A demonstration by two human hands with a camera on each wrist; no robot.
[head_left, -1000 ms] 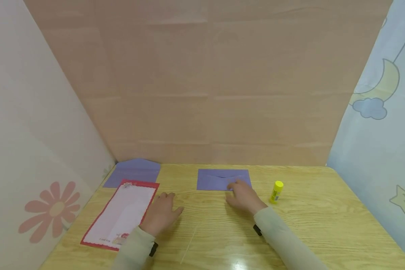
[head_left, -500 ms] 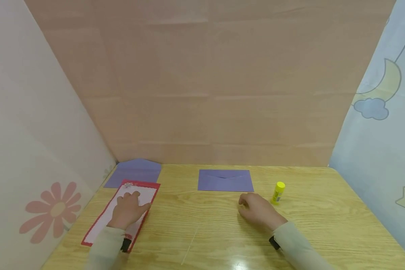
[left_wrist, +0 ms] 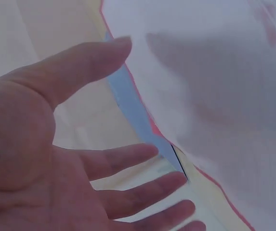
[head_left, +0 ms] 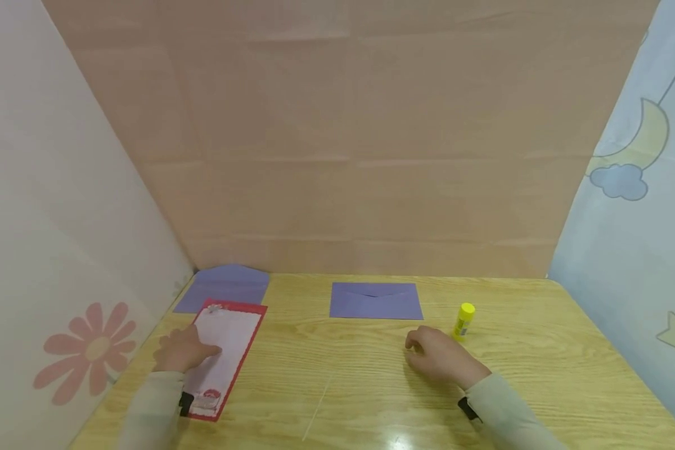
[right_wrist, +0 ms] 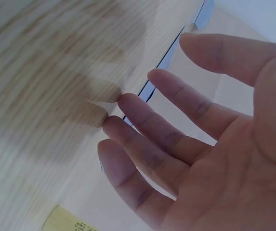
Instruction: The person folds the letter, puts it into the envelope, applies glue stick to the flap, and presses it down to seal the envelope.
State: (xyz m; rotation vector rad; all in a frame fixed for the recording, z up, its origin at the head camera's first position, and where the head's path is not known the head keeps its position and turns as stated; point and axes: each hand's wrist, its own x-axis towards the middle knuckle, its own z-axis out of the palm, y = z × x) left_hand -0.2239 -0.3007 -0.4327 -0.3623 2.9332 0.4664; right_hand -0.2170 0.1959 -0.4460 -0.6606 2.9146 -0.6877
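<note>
My left hand (head_left: pixel 180 352) is over the left edge of a red-bordered sheet of letter paper (head_left: pixel 234 334). Its thumb and fingers are spread in the left wrist view and hold nothing; a shadow falls on the letter paper beside the thumb. My right hand (head_left: pixel 443 356) is low over the table, fingers loosely bent around nothing. In the right wrist view some fingertips appear to touch the wood. Beyond that hand lies a purple envelope (head_left: pixel 375 304) with its flap folded down. A yellow glue stick (head_left: pixel 464 320) stands upright just past the right hand.
At the back left corner lies another purple envelope (head_left: pixel 225 292), flap raised, next to the letter paper's top edge. The wooden table (head_left: pixel 326 362) ends at a brown backdrop (head_left: pixel 343 187). Patterned panels stand on both sides.
My left hand has moved left across the letter paper to its left edge. My right hand has drawn back from the middle envelope toward the right, below the glue stick.
</note>
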